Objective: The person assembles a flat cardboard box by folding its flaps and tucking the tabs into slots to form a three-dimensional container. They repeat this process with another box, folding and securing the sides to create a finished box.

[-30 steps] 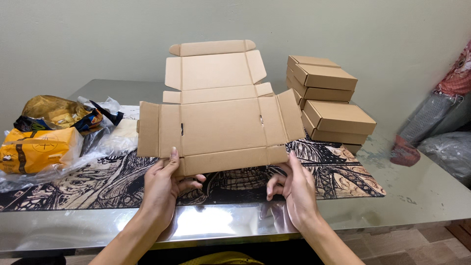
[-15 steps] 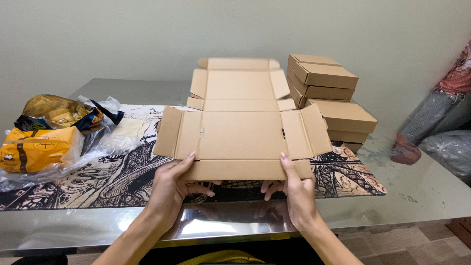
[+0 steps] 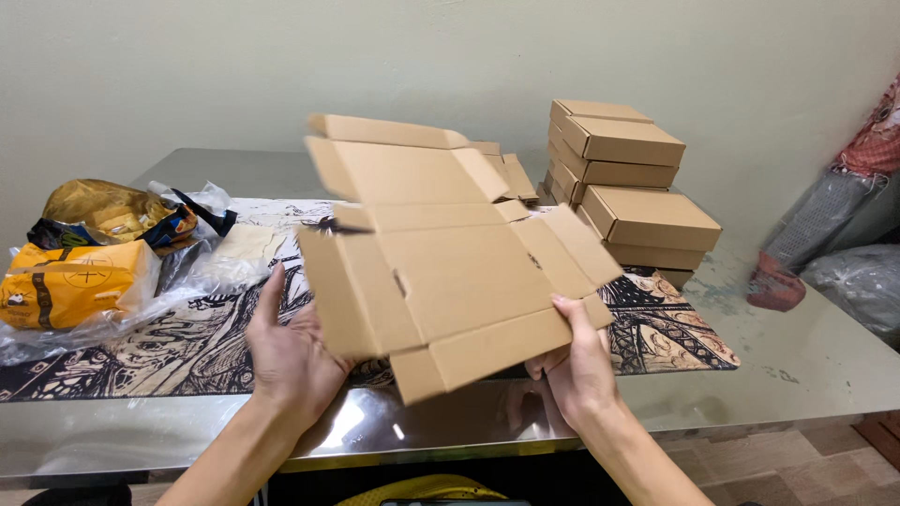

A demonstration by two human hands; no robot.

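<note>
Left hand point(image 3: 292, 354): palm turned up and toward the box, fingers point(image 3: 272, 292) spread loosely and fairly wide, thumb apart from the rest; the fingertips go behind the left edge of the flat cardboard box, so whether they press on it cannot be told.
Right hand point(image 3: 574, 367): fingers point(image 3: 574, 314) curled and pinching the lower right edge of the box, thumb on the near face, the other fingers hidden behind the cardboard.
Flat cardboard box point(image 3: 441, 262): unfolded brown sheet with flaps and slots, lifted off the surface and tilted, its lower corner hanging between the two hands, its top flaps bent back away from the fingers.
Side flap point(image 3: 577, 245): just above the right thumb, angled outward.
Patterned mat point(image 3: 670, 328): black-and-white print, lying under and past both hands, partly hidden by the box.
Surface point(image 3: 806, 370): shiny metal top, bare part beyond the right fingers; it reflects the hands near its front edge.
Stack of folded boxes point(image 3: 623, 178): closed brown boxes piled well beyond the right fingers, at the far right of the mat.
Yellow packet point(image 3: 70, 281): in clear plastic wrap, well to the left of the left fingers.
Crumpled bag point(image 3: 108, 211): gold and dark, behind the yellow packet, farther from the left fingers.
Plastic sheet point(image 3: 239, 248): pale, lying on the mat just beyond the left fingertips.
Bundle by the wall point(image 3: 844, 220): cloth and grey wrap, far right, off the surface.
</note>
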